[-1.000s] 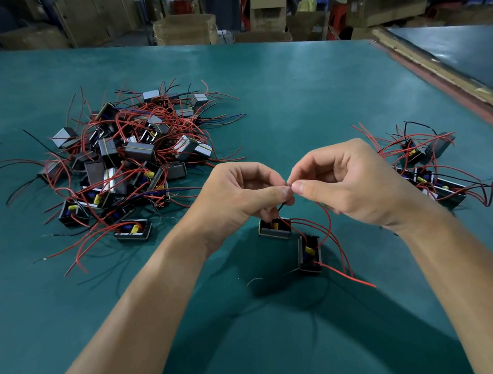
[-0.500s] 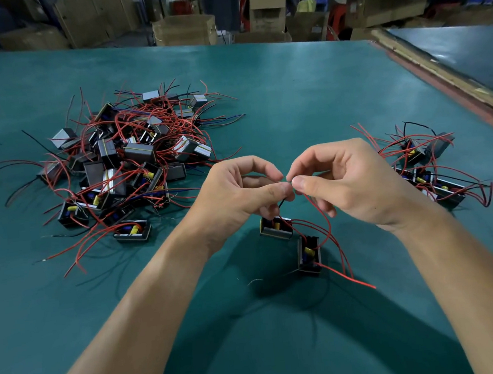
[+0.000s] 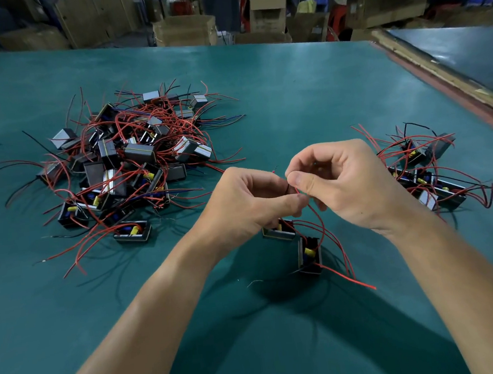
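Both hands meet just above the green bench point(image 3: 290, 93). The left hand point(image 3: 252, 204) pinches the wire ends point(image 3: 309, 206) between thumb and forefinger, and the right hand point(image 3: 346, 184) pinches the same spot from the other side, its other fingers curled loosely. The red leads drop from that pinch to a black box point(image 3: 279, 232), half hidden under the left hand, and to a second box point(image 3: 309, 253) just beside it, nearer the person. This looks like the joining of two leads by twisting. To do it well, one hand should hold the wires firmly just below the bare tips while the other rolls the tips between thumb and finger in one direction, so the strands wrap tightly and do not splay. Leave slack in the leads so the boxes stay on the bench and do not drag. Whether the tips are already wound together is too small to tell. A big heap point(image 3: 129, 161) of the same boxes lies well to the left, and a smaller bunch point(image 3: 429, 176) lies near the right wrist.
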Demonstrator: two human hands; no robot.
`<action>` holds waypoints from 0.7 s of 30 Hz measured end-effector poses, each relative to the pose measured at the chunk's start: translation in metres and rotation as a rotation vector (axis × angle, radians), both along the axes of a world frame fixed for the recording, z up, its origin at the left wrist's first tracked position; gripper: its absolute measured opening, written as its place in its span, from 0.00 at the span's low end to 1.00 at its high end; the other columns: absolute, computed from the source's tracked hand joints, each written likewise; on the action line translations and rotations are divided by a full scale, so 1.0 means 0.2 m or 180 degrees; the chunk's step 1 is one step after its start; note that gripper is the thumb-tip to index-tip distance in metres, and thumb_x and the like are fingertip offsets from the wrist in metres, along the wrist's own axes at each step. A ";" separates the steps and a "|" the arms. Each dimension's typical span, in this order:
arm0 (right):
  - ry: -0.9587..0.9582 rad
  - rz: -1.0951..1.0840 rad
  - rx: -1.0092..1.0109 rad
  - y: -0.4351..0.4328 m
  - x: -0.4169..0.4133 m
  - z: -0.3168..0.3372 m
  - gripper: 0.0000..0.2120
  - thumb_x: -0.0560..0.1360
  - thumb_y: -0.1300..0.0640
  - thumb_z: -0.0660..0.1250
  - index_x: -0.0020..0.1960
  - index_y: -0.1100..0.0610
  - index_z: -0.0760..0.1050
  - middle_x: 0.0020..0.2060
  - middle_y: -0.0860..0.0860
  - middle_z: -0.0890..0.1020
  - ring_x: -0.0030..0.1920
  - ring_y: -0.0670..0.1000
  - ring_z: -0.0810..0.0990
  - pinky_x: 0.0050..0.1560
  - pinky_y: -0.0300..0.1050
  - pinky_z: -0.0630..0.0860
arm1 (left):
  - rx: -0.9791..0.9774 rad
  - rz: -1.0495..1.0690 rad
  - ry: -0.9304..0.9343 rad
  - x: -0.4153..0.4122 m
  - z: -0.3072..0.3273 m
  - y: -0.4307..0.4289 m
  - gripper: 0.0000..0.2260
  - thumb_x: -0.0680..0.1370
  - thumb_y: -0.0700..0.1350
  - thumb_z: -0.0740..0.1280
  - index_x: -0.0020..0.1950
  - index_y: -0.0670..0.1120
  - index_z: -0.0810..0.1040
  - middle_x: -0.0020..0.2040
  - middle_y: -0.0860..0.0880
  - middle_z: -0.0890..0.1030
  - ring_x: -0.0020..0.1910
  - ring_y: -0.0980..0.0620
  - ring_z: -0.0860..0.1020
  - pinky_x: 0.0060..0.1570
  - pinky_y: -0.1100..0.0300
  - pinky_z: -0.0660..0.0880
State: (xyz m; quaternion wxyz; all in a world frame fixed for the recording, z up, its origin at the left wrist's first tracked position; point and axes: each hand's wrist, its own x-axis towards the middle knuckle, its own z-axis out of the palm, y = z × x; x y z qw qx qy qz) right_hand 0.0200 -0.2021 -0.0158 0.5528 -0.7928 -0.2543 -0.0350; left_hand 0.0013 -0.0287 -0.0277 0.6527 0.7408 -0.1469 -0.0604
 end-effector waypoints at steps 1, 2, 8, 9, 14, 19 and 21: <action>-0.0014 0.0002 0.0030 0.00 0.00 0.00 0.06 0.74 0.60 0.70 0.39 0.54 0.81 0.29 0.45 0.81 0.28 0.42 0.75 0.31 0.31 0.70 | 0.0055 -0.0009 -0.0036 0.00 -0.01 -0.01 0.04 0.73 0.39 0.74 0.39 0.44 0.85 0.33 0.46 0.83 0.25 0.57 0.72 0.29 0.65 0.70; -0.0016 0.0003 0.0057 0.00 0.00 0.00 0.05 0.74 0.59 0.70 0.39 0.53 0.81 0.30 0.44 0.81 0.29 0.41 0.75 0.31 0.30 0.70 | 0.0082 -0.0018 -0.0064 0.00 -0.01 -0.01 0.07 0.74 0.40 0.73 0.37 0.46 0.84 0.31 0.48 0.82 0.25 0.57 0.71 0.29 0.64 0.68; 0.0028 0.0053 0.0125 -0.02 0.00 0.02 0.05 0.73 0.59 0.70 0.39 0.53 0.81 0.29 0.49 0.82 0.28 0.46 0.75 0.29 0.36 0.70 | -0.0078 -0.0251 0.0069 0.00 0.01 -0.01 0.09 0.78 0.40 0.68 0.39 0.44 0.83 0.29 0.51 0.76 0.28 0.54 0.69 0.31 0.64 0.68; 0.0037 0.0041 0.0108 -0.03 0.01 0.01 0.05 0.73 0.59 0.70 0.38 0.53 0.81 0.29 0.50 0.81 0.28 0.46 0.74 0.28 0.38 0.70 | -0.0086 -0.0260 0.0127 0.00 0.01 -0.01 0.10 0.79 0.39 0.66 0.39 0.44 0.82 0.29 0.50 0.76 0.28 0.54 0.69 0.31 0.65 0.68; 0.0147 0.0075 -0.0025 -0.07 0.02 0.01 0.05 0.74 0.61 0.71 0.41 0.55 0.83 0.32 0.55 0.82 0.28 0.46 0.75 0.29 0.40 0.74 | -0.0043 -0.0364 0.0234 0.00 0.01 -0.02 0.13 0.80 0.38 0.62 0.37 0.43 0.78 0.29 0.47 0.73 0.29 0.55 0.69 0.32 0.63 0.68; 0.0134 0.0013 0.0113 -0.08 0.03 0.01 0.05 0.71 0.59 0.72 0.43 0.51 0.85 0.35 0.48 0.84 0.32 0.45 0.79 0.31 0.38 0.75 | -0.0114 -0.0397 0.0235 0.00 0.02 0.00 0.12 0.80 0.37 0.63 0.37 0.41 0.78 0.29 0.45 0.70 0.28 0.55 0.67 0.32 0.63 0.67; 0.0059 0.0010 0.0134 -0.08 0.03 0.01 0.05 0.70 0.60 0.73 0.42 0.50 0.84 0.34 0.46 0.84 0.32 0.44 0.78 0.31 0.37 0.75 | -0.0120 -0.0381 0.0221 0.00 0.02 0.00 0.12 0.80 0.36 0.63 0.36 0.41 0.78 0.30 0.44 0.70 0.28 0.55 0.67 0.32 0.63 0.66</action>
